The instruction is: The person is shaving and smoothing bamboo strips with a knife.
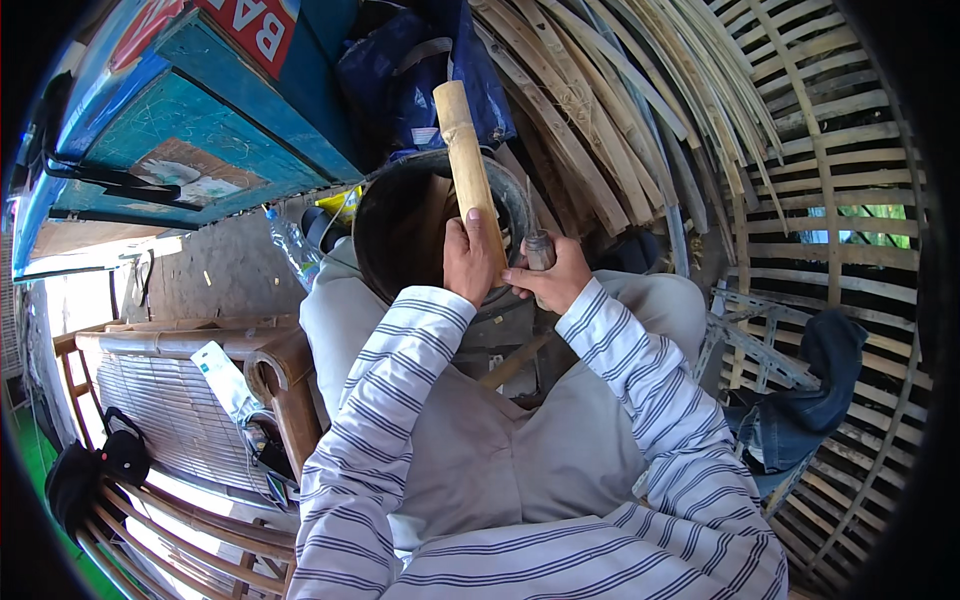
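A pale length of bamboo (464, 150) with a node ring near its upper end stands tilted over a dark round bucket (378, 245) between my knees. My left hand (472, 262) is closed around its lower part, thumb along the front. Just to the right, my right hand (562, 272) grips the worn, dark handle of a hand tool (540, 252). A thin shaft seems to rise from that handle; its exact kind is unclear. The fingers of my right hand are close to the bamboo's lower end, and I cannot tell if they touch it.
Split bamboo strips (590, 110) lie piled beyond the bucket. A blue bag (420, 90) and a blue painted box (250, 130) stand at the far left. A clear bottle (290, 245) is by my left knee, a bamboo bench (180, 345) farther left. Dark jeans (815, 385) hang right, near a slatted wall (870, 130).
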